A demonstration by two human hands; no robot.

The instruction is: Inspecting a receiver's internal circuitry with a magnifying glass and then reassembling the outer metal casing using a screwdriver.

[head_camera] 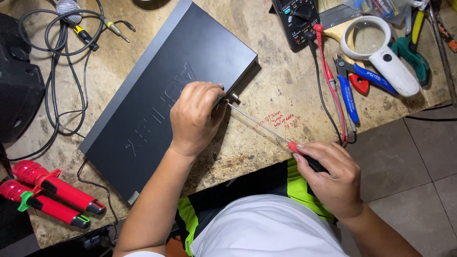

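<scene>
Right hand on screwdriver

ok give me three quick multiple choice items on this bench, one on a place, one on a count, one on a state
1. Where does the flat black metal device case lie?
A. on the worn stone-patterned bench top
B. on the tiled floor
C. on the person's lap

2. How many red wireless microphones lie at the bench's lower left?
A. one
B. two
C. four

3. What is the right hand doing?
A. resting open and empty
B. gripping the red-and-black-handled screwdriver
C. holding the white round magnifying glass

Answers:
1 A, the case sits on the bench under the left hand.
2 B, two red bodies lie side by side.
3 B, the fingers close around the handle, and the shaft runs up to the case's corner.
</scene>
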